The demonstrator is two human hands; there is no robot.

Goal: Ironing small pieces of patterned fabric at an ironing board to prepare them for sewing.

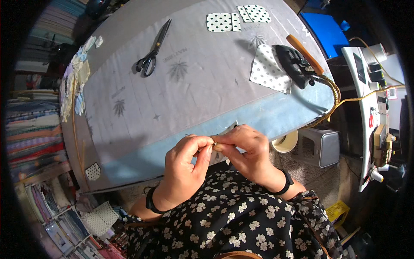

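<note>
Both hands meet over the near edge of the table, with thumbs and fingertips pinched together. My left hand (184,160) and my right hand (250,149) grip a small piece of whitish fabric (233,126) between them. A bit of it with a dark dot shows beyond my right fingers; most of it is hidden by the hands. Farther off lie black-handled scissors (152,56), blades closed and pointing away. At the right, an iron (297,62) with a wooden handle rests beside a white polka-dot cloth (270,71).
Dotted fabric pieces (220,22) lie at the far side of the table (142,108). Scraps (77,77) hang along its left edge, and a dotted piece (92,172) sits near the left corner. A yellow cord (334,93), a grey stool (321,146) and a sewing machine (366,108) are right.
</note>
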